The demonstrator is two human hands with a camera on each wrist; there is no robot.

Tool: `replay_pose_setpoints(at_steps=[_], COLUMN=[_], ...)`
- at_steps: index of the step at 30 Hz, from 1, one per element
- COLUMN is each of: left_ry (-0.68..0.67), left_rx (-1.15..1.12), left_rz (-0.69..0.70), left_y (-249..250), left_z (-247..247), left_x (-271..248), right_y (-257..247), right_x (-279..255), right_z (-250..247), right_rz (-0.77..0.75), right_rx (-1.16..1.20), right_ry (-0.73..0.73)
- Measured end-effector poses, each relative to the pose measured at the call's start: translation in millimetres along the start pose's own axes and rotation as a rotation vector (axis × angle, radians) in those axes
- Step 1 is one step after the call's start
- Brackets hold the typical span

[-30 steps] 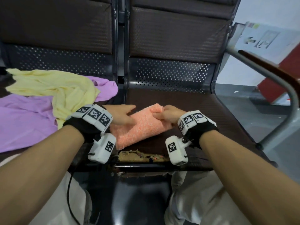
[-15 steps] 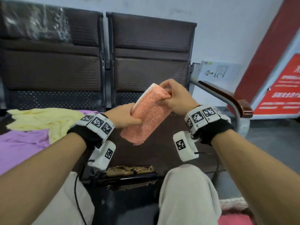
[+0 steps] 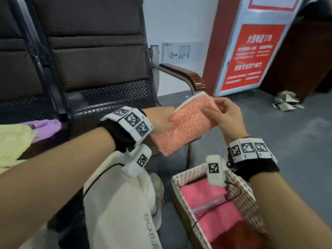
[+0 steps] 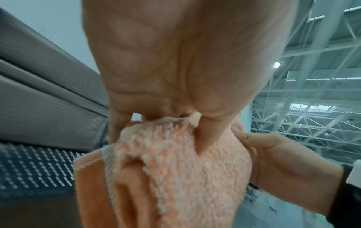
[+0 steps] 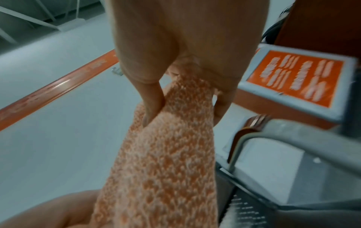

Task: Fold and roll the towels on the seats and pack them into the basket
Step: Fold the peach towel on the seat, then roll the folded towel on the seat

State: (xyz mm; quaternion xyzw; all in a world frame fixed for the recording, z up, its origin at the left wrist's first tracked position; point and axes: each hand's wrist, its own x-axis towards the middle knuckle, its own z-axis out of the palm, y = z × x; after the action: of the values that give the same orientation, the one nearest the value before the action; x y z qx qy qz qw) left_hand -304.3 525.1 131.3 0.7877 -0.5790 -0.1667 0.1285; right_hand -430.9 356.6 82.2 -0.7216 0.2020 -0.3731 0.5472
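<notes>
Both hands grip the rolled towel (image 3: 186, 126) in the air above the basket (image 3: 186, 172), left hand (image 3: 161, 121) and right hand (image 3: 226, 115) fingers pinching opposite ends. Keep it tight; lower it beside the pink towels (image 3: 212, 207).

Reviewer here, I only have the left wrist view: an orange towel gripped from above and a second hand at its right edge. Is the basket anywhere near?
Observer: Yes. In the head view the basket stands on the floor, below the right hand.
Operator: Anything in it?
Observer: Pink towels already lie inside.
Operator: Is the orange towel resting on the seat?
Observer: No, the orange towel is held in the air between the left hand and the right.
Operator: Other towels waiting?
Observer: A yellow towel and a purple towel lie on the seats at the left.
</notes>
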Motion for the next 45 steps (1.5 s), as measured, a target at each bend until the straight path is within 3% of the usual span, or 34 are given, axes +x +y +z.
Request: replay_pose_setpoints(at_steps=[5, 10, 16, 22, 25, 28, 36, 41, 45], left_ry=[-0.212, -0.436, -0.646, -0.625, -0.572, -0.483, -0.228, 0.065, 0.318], left_rx=[0.067, 0.031, -0.129, -0.116, -0.166, -0.252, -0.352, -0.347, -0.456], left_rz=[0.024, 0.036, -0.033, -0.169, -0.192, -0.160, -0.117, -0.147, -0.303], left_y=[38.8, 53.6, 37.4, 12.0, -0.1, -9.3, -27.3, -56.3, -97.5], left_z=[87.8, 186.2, 273.1, 315.9, 299.8, 267.5, 160.6, 64.5, -3.9], left_x=[61.7, 100.0, 108.6, 87.5, 81.5, 81.9, 52.0, -5.6, -62.4], right_y=[81.1, 149.6, 209.4, 260.5, 270.4, 260.6, 166.9, 75.4, -1.2], right_x=[-56.6, -116.3, -152.6, -152.6, -151.3, -142.6, -71.4, -10.8, 23.5], right_z=[-82.8, -125.2, -139.5, -112.8, -103.5, -98.6, -38.1, 56.2, 146.4], right_rz=[0.226, 0.423, 0.596, 0.768, 0.843, 0.805, 0.364, 0.084, -0.186], right_rx=[-0.087, -0.239, -0.458, -0.740, -0.870, -0.925, -0.976, -0.896, -0.862], right_ry=[0.079, 0.090, 0.017, -0.167, -0.225, -0.217, -0.350, -0.484, -0.555])
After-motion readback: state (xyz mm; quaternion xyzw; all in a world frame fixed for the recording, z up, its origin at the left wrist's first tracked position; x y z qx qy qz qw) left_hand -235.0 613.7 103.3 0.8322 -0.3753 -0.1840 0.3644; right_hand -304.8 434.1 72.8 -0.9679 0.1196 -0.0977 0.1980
